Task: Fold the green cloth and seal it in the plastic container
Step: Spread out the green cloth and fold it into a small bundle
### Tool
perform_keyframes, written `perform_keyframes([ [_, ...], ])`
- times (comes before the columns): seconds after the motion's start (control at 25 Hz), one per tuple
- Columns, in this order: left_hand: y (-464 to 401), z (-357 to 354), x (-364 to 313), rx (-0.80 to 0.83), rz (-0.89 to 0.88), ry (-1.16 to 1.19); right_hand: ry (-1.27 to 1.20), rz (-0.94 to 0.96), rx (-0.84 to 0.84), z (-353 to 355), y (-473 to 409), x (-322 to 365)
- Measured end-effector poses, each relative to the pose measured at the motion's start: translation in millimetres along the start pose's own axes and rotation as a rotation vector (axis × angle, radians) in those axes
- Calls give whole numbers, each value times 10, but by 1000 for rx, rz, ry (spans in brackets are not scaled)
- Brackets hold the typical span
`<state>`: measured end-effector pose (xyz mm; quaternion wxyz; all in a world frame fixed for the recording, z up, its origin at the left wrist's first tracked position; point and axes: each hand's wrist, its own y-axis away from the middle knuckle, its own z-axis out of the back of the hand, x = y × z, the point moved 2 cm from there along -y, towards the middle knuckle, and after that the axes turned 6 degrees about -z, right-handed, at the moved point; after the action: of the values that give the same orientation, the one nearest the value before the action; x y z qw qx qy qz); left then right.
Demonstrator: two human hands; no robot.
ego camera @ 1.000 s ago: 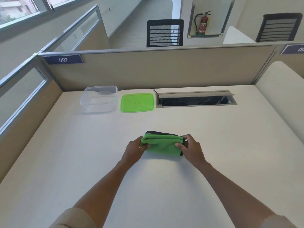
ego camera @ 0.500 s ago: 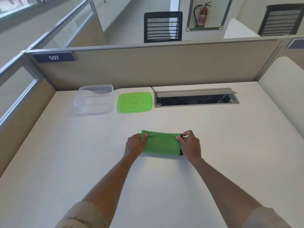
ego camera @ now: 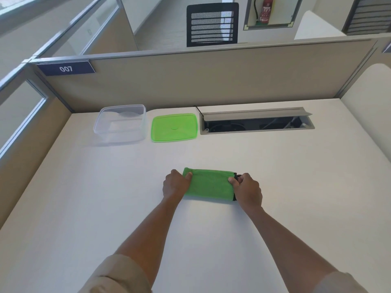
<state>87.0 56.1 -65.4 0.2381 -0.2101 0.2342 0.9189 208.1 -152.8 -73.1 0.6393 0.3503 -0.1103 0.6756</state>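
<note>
Cloth folded, both hands on its ends.
Left hand [ego camera: 176,185] pinches left end, right hand [ego camera: 247,190] right end of green cloth [ego camera: 209,185]; long axis left-right on tabletop [ego camera: 296,187]. Container [ego camera: 120,123] far-left, nearer left hand; lid [ego camera: 174,127] beside it.

left hand [ego camera: 176,185] + right hand [ego camera: 247,190] pinch folded green cloth [ego camera: 208,185] ends | container [ego camera: 121,123] (open) — lid [ego camera: 174,127] beside it

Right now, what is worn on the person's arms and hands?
Both hands, left hand and right hand, are bare: no gloves, rings or watch visible. Forearms are uncovered; rolled-up beige fabric sleeves bunch near the elbows on both sides.
</note>
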Motion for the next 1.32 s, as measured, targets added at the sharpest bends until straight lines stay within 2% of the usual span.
perform_keyframes([
  [0.16, 61, 8, -46, 18, 88, 4, 24, -60, 7, -22, -11, 8],
  [0.36, 65, 51, -4, 128, 133, 124, 43, -100, 53, 18, -22, 56],
  [0.52, 184, 31, -42, 190, 146, 603, 44, -104, 146, 42, -40, 45],
  [0.6, 265, 39, -42, 196, 130, 702, 1, -116, 190, 80, -28, 33],
  [0.92, 463, 28, 129, 162, 21, 876, -205, -123, 279, 138, 20, -49],
  [1.16, 561, 116, 198, 172, -26, 971, -259, -137, 370, 131, 24, -18],
  [1.32, 567, 156, 334, 196, -26, 997, -438, -187, 473, 63, 52, -8],
])
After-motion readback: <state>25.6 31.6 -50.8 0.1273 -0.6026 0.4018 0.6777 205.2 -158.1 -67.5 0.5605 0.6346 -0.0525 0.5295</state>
